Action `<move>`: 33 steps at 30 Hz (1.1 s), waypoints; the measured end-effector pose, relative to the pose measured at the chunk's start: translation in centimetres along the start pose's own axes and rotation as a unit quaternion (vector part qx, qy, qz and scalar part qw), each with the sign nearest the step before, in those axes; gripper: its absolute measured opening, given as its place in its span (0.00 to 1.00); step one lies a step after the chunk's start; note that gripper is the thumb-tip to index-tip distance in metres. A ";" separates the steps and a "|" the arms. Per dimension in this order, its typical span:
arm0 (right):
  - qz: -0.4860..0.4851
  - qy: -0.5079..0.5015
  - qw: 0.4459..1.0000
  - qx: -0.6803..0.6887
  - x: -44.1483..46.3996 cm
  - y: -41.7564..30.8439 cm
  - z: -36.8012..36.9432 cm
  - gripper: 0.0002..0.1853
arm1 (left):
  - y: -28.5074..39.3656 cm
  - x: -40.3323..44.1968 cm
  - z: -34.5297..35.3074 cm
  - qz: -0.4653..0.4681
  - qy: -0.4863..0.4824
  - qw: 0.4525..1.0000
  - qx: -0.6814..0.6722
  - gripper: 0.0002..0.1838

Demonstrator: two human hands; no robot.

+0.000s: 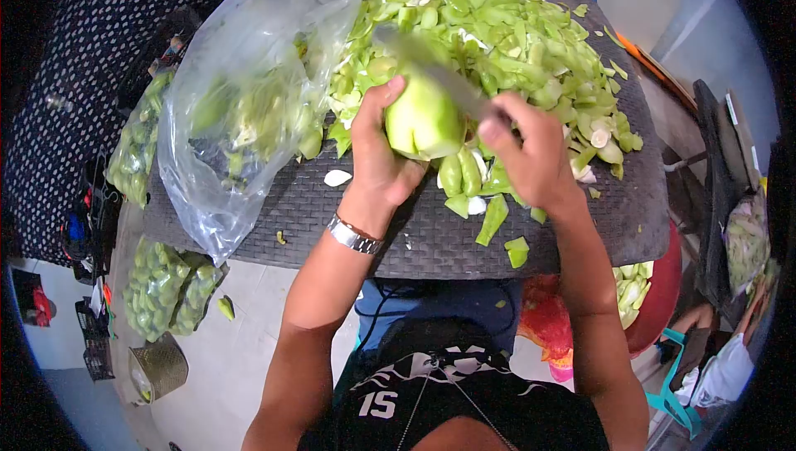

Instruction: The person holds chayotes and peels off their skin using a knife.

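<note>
My left hand [380, 140] is closed around a pale green chayote [424, 119], with grooves showing at its lower end. In my right hand [531, 148] is a knife [444, 74], its blade smeared by motion and lying across the top of the chayote. Whether the edge touches the skin I cannot tell. Behind both hands rises a large heap of green peelings [514, 45], with white bits among them. A few loose peel pieces [492, 220] lie on the dark woven tabletop [406, 244] below the chayote.
A clear plastic bag [240, 111] with green pieces covers the table's left side. Filled bags [153, 285] and a small basket [159, 370] stand on the floor at left. At right, a red tub [659, 302] holds cut pieces; a person [730, 360] is partly visible beyond it.
</note>
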State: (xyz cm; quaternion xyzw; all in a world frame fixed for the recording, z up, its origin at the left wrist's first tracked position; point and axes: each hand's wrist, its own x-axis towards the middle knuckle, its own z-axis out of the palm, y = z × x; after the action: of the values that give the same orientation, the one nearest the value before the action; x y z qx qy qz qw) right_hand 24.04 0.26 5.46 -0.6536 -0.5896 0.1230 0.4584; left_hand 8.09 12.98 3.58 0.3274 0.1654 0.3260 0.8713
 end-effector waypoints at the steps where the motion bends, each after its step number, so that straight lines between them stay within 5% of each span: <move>1: -0.093 0.011 0.994 -0.061 -0.3 -0.5 0.6 0.25 | -0.1 0.2 -0.4 -0.011 -0.006 1.000 -0.019 0.37; 16: -0.118 0.002 0.983 -0.140 -1.2 -0.4 2.4 0.30 | -0.7 0.1 -0.5 -0.013 0.006 0.997 -0.077 0.25; 27: -0.125 0.010 0.985 -0.116 -0.6 0.9 1.9 0.31 | -1.6 0.6 -1.3 -0.005 0.047 0.995 -0.087 0.27; 30: -0.058 -0.018 0.991 -0.116 0.0 1.7 0.3 0.29 | -0.6 -0.1 -0.3 -0.015 -0.003 0.996 -0.089 0.28; 33: 0.131 0.020 0.985 -0.108 1.1 3.0 -1.3 0.29 | 0.3 -0.7 0.0 -0.052 -0.074 0.995 -0.051 0.32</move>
State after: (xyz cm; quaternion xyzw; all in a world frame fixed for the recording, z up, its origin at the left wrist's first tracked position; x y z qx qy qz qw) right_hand 27.22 0.97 4.36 -0.7729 -0.4996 0.1050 0.3768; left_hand 7.46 12.72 3.83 0.2964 0.1002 0.2634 0.9125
